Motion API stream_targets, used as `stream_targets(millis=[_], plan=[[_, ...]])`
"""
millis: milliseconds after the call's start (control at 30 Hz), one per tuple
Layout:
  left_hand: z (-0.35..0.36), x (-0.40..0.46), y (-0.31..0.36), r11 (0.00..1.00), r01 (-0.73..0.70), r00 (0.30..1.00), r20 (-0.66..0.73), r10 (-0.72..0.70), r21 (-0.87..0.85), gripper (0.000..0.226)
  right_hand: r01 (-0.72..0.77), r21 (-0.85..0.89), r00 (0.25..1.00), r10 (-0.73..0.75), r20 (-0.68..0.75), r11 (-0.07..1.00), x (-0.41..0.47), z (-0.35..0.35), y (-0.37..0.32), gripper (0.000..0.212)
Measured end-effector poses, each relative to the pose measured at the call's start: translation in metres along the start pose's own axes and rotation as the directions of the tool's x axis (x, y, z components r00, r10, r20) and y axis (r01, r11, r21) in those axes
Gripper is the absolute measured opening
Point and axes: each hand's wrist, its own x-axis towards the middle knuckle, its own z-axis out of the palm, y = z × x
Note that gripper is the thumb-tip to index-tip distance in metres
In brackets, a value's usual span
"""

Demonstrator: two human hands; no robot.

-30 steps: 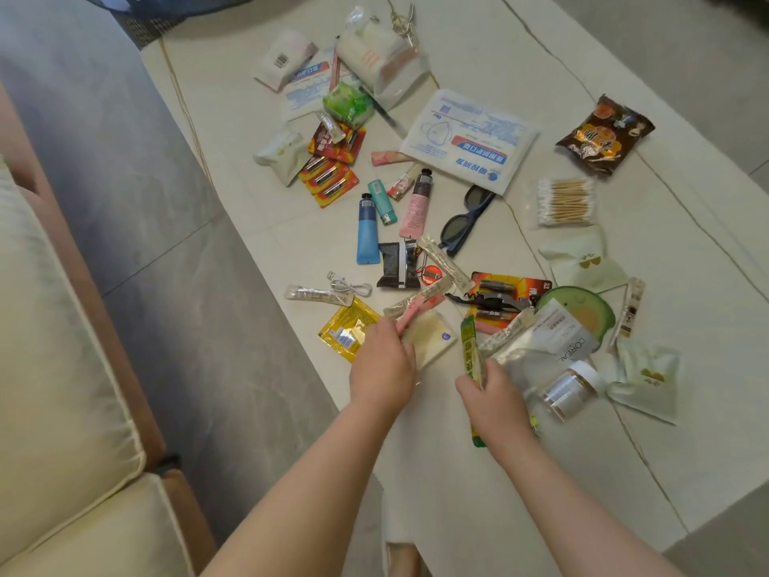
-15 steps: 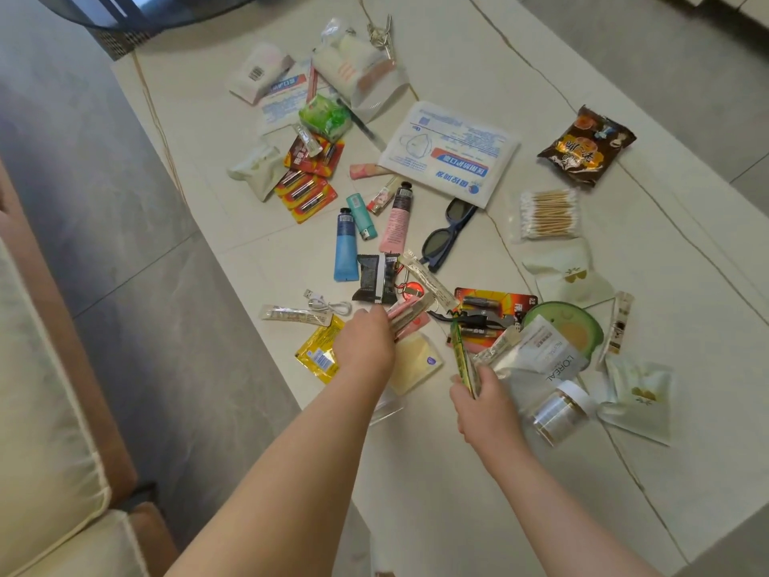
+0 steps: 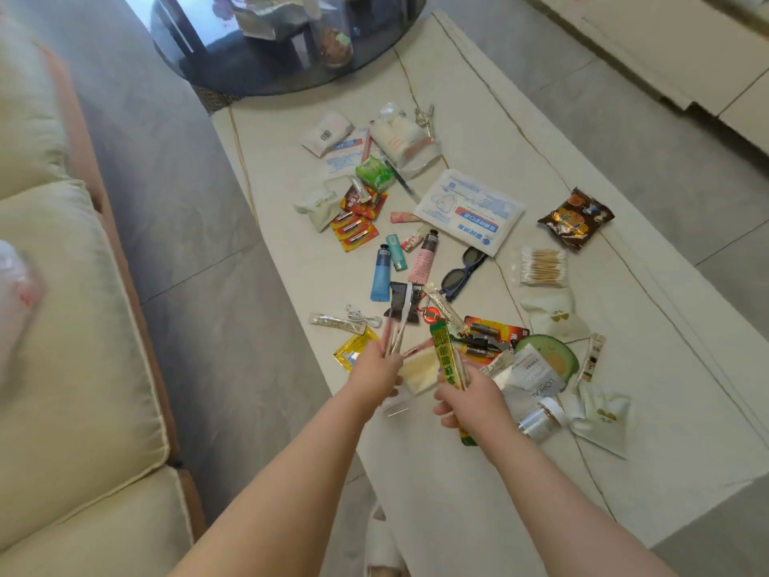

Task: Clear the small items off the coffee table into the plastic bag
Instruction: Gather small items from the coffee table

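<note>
The plastic bag [image 3: 16,293] lies on the sofa cushion, well off to the left of both hands — so the left hand [image 3: 376,368] is the nearer carrier. Its grip is clenched on a few thin pale sachet sticks [image 3: 395,333], long axes pointing away from the person. The right hand [image 3: 466,399] grasps a long green foil stick [image 3: 447,360], upright and glossy. Beyond the left hand the desk [image 3: 478,485] carries soft tubes, crinkly packets and cotton swabs [image 3: 543,266].
</note>
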Motion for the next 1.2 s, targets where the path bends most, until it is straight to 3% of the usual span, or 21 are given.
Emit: stream_targets(millis=[67, 133, 233, 400, 567, 800, 967, 1200], plan=[[-0.016, -0.032, 0.005, 0.982, 0.018, 1.0, 0.025, -0.014, -0.19, 0.008, 0.041, -0.036, 0.999, -0.04, 0.036, 0.999, -0.021, 0.005, -0.018, 0.023], [-0.034, -0.068, 0.012, 0.952, 0.022, 1.0, 0.019, -0.017, -0.305, 0.016, 0.075, -0.058, 0.994, -0.07, 0.08, 0.996, -0.045, 0.011, -0.036, 0.025], [-0.061, -0.118, 0.018, 0.923, 0.023, 1.0, 0.002, -0.025, -0.384, 0.017, 0.114, -0.097, 0.985, -0.1, 0.141, 0.989, -0.081, 0.024, -0.06, 0.016], [-0.115, -0.188, 0.012, 0.857, 0.001, 0.999, -0.038, -0.024, -0.516, 0.012, 0.16, -0.175, 0.964, -0.116, 0.237, 0.971, -0.14, 0.066, -0.097, 0.024], [-0.18, -0.227, -0.011, 0.779, -0.032, 0.986, -0.147, -0.078, -0.626, 0.011, 0.255, -0.293, 0.939, -0.164, 0.301, 0.922, -0.185, 0.124, -0.135, 0.019], [-0.29, -0.204, -0.067, 0.654, -0.071, 0.947, -0.258, -0.194, -0.753, 0.013, 0.232, -0.317, 0.926, -0.109, 0.361, 0.919, -0.185, 0.238, -0.183, 0.014], [-0.38, -0.158, -0.102, 0.67, -0.069, 0.914, -0.316, -0.254, -0.739, 0.01, 0.187, -0.251, 0.899, -0.063, 0.433, 0.95, -0.154, 0.34, -0.222, 0.013], [-0.492, -0.115, -0.128, 0.66, -0.079, 0.896, -0.344, -0.281, -0.747, 0.012, 0.179, -0.285, 0.87, -0.016, 0.492, 0.942, -0.119, 0.466, -0.261, 0.027]])
